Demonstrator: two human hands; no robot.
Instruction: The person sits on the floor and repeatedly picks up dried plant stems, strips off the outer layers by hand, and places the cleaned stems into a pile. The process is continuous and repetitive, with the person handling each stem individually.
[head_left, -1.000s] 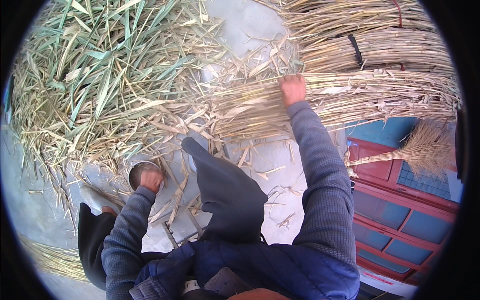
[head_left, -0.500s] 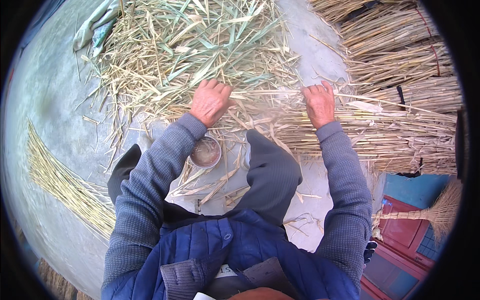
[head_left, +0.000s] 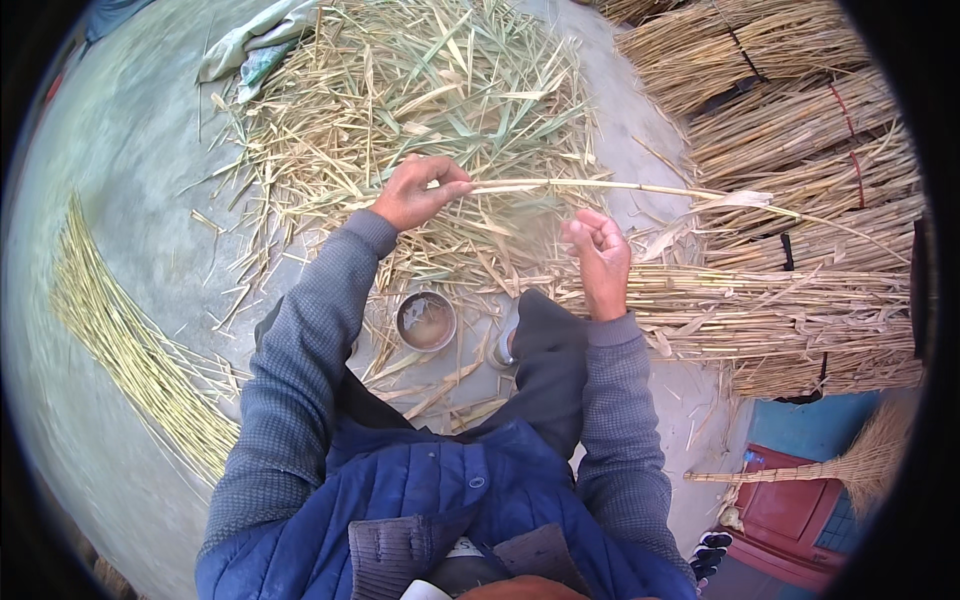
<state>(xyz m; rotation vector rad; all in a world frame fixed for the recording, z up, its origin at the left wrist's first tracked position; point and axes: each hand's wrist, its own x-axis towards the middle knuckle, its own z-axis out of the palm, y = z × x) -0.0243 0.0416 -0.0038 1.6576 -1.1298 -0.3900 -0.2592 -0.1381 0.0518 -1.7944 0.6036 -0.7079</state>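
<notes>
Thumb and fingers of my left hand (head_left: 424, 190) pinch one end of a long pale reed stalk (head_left: 620, 185). The stalk stretches to the right, above the bundles, with a dry leaf (head_left: 735, 200) hanging along it. My right hand (head_left: 598, 252) is just below the stalk and apart from it, palm turned up, fingers loosely curled and nothing visible in them. Under both hands spreads a heap of stripped green and straw-coloured leaves (head_left: 440, 90). A small round metal bowl (head_left: 426, 321) stands on the ground between my legs, with some pale scraps inside.
Several tied reed bundles (head_left: 790, 130) are stacked at the right. A fan of slim yellowish stalks (head_left: 130, 350) lies on the concrete at the left. A broom (head_left: 840, 468) rests near a red door (head_left: 780, 510) at the lower right. A cloth sack (head_left: 255, 45) lies by the heap.
My right hand has let go of the stalk and dropped lower and to the left, turning palm up. My left hand keeps its pinch on the stalk. The view has shifted slightly.
</notes>
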